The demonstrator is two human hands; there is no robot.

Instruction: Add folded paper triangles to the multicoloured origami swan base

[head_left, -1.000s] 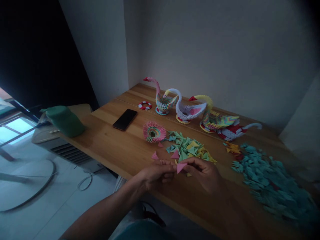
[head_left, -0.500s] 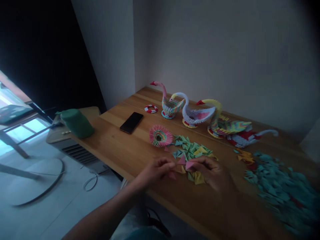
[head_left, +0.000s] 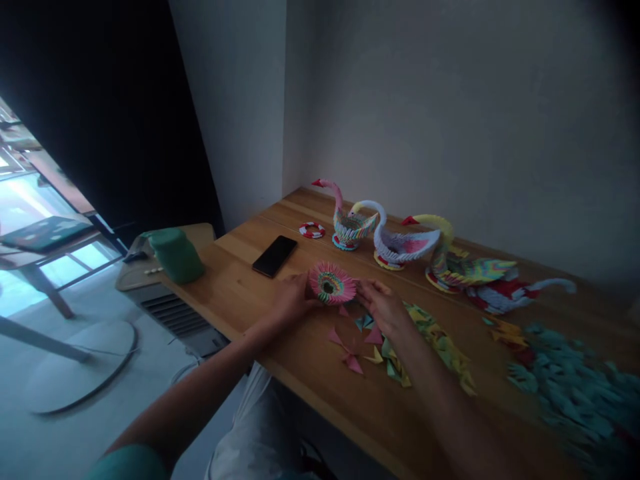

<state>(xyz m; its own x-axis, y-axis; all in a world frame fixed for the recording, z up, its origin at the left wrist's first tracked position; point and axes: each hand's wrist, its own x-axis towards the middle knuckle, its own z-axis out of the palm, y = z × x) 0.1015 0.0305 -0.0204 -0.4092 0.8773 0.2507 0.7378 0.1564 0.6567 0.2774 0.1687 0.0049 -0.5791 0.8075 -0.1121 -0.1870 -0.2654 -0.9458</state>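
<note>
A round pink, ribbed paper ring [head_left: 331, 283] lies on the wooden table [head_left: 310, 380]. My left hand [head_left: 290, 300] curls against its left edge and grips it. My right hand [head_left: 384, 307] lies at its right side, fingers stretched out toward the rim, nothing seen in them. Loose pink folded triangles [head_left: 353, 362] lie just in front of the ring, between my forearms. A strip of green and yellow folded triangles [head_left: 440, 341] runs under and beside my right forearm.
Three paper swans [head_left: 400, 243] stand in a row at the back by the wall, with a small red-and-white ring [head_left: 312, 231] to their left. A black phone [head_left: 274, 256] lies left of the ring. A teal pile of folded pieces [head_left: 575, 393] covers the right. A green object [head_left: 175, 253] sits on a low unit beyond the table's left end.
Both hands moved away from me, from the table's front to the pink ring. The pink triangle held between them is no longer in my fingers; pink triangles now lie on the table.
</note>
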